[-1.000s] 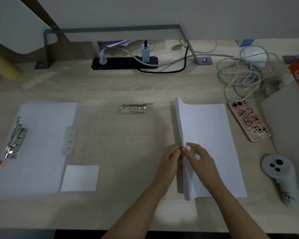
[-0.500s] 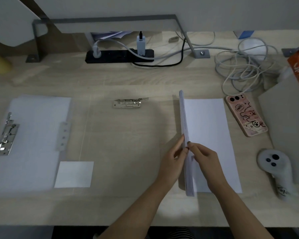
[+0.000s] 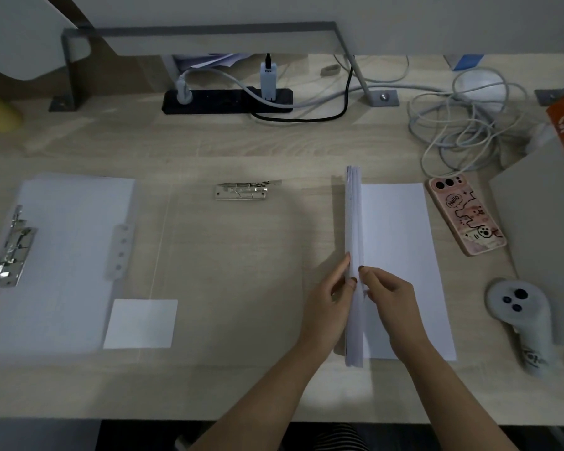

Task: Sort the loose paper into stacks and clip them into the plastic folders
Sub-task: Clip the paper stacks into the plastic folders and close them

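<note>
Paper stack (image 3: 353, 216) stands edgewise, pinched between left grip (image 3: 329, 301) and right grip (image 3: 391, 297).

On the counter (image 3: 241, 271), the folder (image 3: 62, 271) lies at the left, a metal clip (image 3: 241, 192) mid-counter and the paper stack (image 3: 354, 219) right of it. A phone (image 3: 466, 219) lies farther right, and a power strip (image 3: 225, 100) behind.

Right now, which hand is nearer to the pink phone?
Right. The right hand holds the paper stack on the side facing the pink phone; the left hand holds its far side.
</note>
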Demonstrator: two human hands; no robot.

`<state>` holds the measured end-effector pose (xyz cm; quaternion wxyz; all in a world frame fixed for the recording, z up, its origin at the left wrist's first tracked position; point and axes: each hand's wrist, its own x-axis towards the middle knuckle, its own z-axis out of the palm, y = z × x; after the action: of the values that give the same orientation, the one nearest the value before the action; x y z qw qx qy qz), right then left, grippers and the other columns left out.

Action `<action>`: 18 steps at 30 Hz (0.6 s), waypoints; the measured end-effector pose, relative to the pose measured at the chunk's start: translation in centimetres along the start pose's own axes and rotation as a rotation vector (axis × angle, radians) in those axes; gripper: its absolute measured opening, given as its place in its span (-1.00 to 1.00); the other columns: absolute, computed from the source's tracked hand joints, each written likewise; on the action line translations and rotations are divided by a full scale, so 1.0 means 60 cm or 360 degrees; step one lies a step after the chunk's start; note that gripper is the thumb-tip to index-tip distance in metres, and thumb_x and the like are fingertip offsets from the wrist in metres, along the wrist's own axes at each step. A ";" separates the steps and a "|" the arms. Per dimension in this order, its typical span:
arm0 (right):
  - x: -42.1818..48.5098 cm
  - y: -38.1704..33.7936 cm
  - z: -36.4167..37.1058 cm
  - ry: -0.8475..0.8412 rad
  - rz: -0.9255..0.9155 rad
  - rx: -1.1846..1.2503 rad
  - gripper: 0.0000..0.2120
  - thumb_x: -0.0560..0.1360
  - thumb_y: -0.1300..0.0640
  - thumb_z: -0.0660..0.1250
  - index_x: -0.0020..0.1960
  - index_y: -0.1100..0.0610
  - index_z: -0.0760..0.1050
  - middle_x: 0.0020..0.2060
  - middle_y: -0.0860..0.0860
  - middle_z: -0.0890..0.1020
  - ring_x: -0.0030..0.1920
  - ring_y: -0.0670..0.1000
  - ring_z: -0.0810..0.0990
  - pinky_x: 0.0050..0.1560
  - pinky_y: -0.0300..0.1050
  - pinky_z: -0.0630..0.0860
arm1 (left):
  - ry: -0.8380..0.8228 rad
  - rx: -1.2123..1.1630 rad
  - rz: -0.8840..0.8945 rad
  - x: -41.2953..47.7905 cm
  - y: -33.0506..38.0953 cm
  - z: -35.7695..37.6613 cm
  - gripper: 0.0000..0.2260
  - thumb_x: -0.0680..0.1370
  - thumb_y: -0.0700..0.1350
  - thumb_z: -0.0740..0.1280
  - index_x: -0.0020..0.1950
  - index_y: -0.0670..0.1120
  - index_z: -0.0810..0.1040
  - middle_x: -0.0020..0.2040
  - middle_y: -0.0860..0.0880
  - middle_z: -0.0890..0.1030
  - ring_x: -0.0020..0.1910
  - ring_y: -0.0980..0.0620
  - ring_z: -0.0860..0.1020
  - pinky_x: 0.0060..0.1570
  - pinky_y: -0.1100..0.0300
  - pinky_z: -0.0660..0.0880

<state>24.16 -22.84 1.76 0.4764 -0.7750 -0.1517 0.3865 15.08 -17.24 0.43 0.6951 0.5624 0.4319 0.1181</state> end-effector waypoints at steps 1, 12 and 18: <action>0.000 0.000 0.002 0.0013 -0.0011 -0.0024 -0.76 0.56 0.15 0.23 -0.17 0.21 0.61 -0.30 0.14 0.61 -0.34 -0.04 0.53 -0.22 -0.12 0.51 | 0.0005 0.0010 0.0004 -0.001 0.000 0.000 -0.61 0.61 -0.11 0.18 0.43 0.11 0.30 0.39 0.11 0.42 0.35 0.21 0.40 0.35 0.19 0.37; 0.002 0.011 0.010 0.0150 -0.0067 -0.0163 -0.72 0.56 0.17 0.22 -0.20 0.37 0.51 -0.29 0.33 0.52 -0.36 -0.02 0.37 -0.37 -0.37 0.31 | 0.0356 0.0782 0.0230 0.010 0.005 -0.015 -0.56 0.62 -0.13 0.11 0.50 -0.03 0.14 0.52 0.02 0.15 0.49 0.09 0.14 0.38 0.31 0.13; -0.007 0.010 0.018 0.0086 -0.0013 -0.0152 -0.72 0.60 0.04 0.11 -0.07 0.03 0.59 -0.16 -0.06 0.66 -0.07 -0.11 0.58 0.02 -0.27 0.42 | 0.0022 0.0369 -0.0304 0.030 0.033 0.009 -0.56 0.62 0.05 0.07 0.46 -0.09 0.14 0.37 -0.07 0.40 0.30 -0.02 0.42 0.23 0.17 0.34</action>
<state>23.02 -22.72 1.20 0.4444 -0.8064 -0.1603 0.3558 17.17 -15.78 1.35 0.6305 0.5945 0.4990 0.0047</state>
